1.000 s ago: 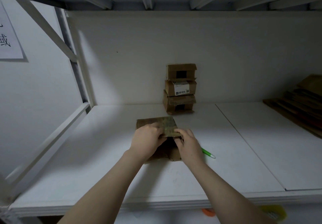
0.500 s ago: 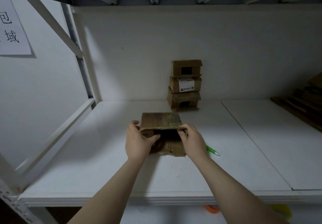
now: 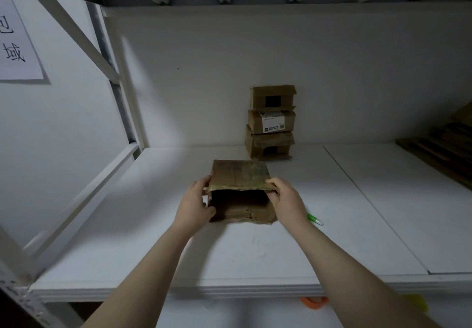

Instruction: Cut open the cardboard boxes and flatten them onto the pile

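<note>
Round box [image 3: 240,174]: L grip [image 3: 195,205], R grip [image 3: 287,200] curled.

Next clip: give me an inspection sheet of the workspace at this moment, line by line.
Surface: white shelf board, with a seam on the right.
Job's things: open box between the hands, open end toward the camera; stack of three boxes against the back wall; flattened pile at far right.
Clutter: green pen-like tool lying beside the right wrist.
Hands: left hand and right hand each grip a side of the open box.
Cables: nothing seen.
Surroundings: paper sign on the left wall; orange object below the shelf.
</note>
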